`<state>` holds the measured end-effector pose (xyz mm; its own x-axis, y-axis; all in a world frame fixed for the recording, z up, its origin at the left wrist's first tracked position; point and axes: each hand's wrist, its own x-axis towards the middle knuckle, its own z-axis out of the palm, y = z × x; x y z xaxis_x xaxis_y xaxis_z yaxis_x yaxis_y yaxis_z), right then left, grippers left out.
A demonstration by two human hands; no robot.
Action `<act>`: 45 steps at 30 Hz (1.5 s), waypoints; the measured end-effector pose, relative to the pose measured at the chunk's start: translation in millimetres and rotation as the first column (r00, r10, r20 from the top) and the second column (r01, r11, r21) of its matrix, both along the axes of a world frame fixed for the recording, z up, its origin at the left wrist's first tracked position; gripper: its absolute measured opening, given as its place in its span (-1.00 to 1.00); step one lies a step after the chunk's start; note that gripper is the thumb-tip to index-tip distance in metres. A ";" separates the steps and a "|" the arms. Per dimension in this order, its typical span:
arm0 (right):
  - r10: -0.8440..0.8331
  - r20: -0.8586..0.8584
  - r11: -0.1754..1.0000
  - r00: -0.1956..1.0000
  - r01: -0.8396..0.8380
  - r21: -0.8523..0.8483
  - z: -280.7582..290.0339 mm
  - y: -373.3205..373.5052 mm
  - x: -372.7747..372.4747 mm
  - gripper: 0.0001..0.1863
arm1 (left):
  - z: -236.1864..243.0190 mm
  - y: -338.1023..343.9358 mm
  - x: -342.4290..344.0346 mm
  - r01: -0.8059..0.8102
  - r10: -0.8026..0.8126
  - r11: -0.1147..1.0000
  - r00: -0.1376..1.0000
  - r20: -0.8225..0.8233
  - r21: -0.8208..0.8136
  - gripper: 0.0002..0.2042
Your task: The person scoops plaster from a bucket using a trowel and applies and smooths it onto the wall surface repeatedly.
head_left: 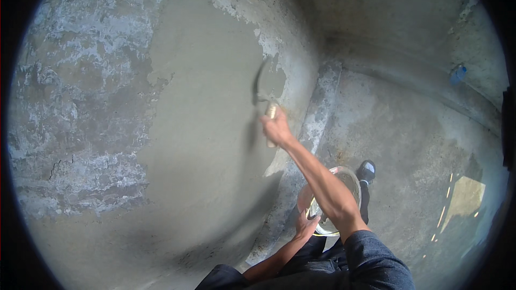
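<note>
My right hand point(277, 128) grips the pale handle of a trowel point(271, 108), whose blade lies at the right part of a smooth grey plastered patch point(193, 75) on the concrete wall; the blade is blurred and hard to make out. My left hand point(307, 224), lower down, holds a round, shallow metal bowl point(353, 181) by its near left side, in front of my body. My right forearm crosses over the bowl and hides part of it.
Rough, flaky concrete point(75, 102) lies left of the patch. A ledge point(321, 102) runs along the wall's foot beside the concrete floor point(398, 129). A blue plastic bottle point(458, 74) lies at the far right. My shoe point(366, 171) shows beside the bowl. A light patch point(465, 198) is at lower right.
</note>
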<state>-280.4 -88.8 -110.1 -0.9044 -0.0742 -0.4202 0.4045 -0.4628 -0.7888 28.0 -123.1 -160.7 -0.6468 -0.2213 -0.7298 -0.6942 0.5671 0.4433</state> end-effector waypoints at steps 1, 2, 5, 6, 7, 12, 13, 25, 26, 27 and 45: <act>-0.010 -0.070 1.000 0.998 0.009 -0.015 1.9 -6.3 0.7 -0.71 | -1.2 4.5 -1.0 0.002 -0.002 1.000 1.000 0.001 0.008 -0.55; -0.026 -0.164 0.985 0.986 0.053 0.165 12.4 -15.7 3.1 -0.58 | 0.1 5.8 -3.1 0.018 -0.018 0.999 1.000 0.014 -0.035 -0.55; 0.168 -0.314 0.930 0.935 -0.045 0.365 49.5 -23.7 44.6 -0.46 | -4.8 -9.4 2.8 0.083 -0.085 0.991 0.996 -0.007 -0.105 -0.52; 0.168 -0.326 0.936 0.930 -0.047 0.350 56.6 -29.6 55.7 -0.46 | -25.7 -28.4 20.5 0.119 -0.126 0.992 0.969 -0.213 -0.044 -0.53; 0.203 -0.263 0.938 0.943 -0.110 0.329 52.6 -28.0 66.2 -0.47 | -32.2 -32.3 24.3 0.176 -0.152 0.984 0.901 -0.407 0.022 -0.53; 0.008 -0.038 0.985 0.999 -0.002 0.170 -50.8 -39.0 82.1 -0.53 | -31.5 -14.6 27.3 0.148 -0.104 0.984 0.931 -0.349 0.102 -0.56; 0.025 0.061 0.998 0.998 -0.029 0.061 -51.0 -35.8 75.0 -0.55 | -32.3 -15.6 26.9 0.120 -0.102 0.992 0.952 -0.289 0.044 -0.57; 0.424 -0.349 0.876 0.836 -0.280 0.393 94.6 -51.6 103.7 -0.57 | -61.8 -43.9 63.4 0.146 -0.139 0.989 0.929 -0.344 -0.006 -0.64; 0.424 -0.354 0.875 0.834 -0.276 0.399 90.3 -52.2 108.5 -0.57 | -67.4 -44.5 66.1 0.150 -0.144 0.989 0.930 -0.338 -0.008 -0.65; 0.300 -0.362 0.924 0.883 -0.176 0.339 78.4 -55.9 112.8 -0.57 | -72.2 -46.5 69.0 0.152 -0.148 0.988 0.932 -0.331 -0.015 -0.65; 0.068 -0.390 0.938 0.918 0.075 0.338 40.7 -57.9 132.3 -0.63 | -39.8 -46.1 50.5 0.362 -0.313 0.930 0.692 -0.651 -0.062 -0.60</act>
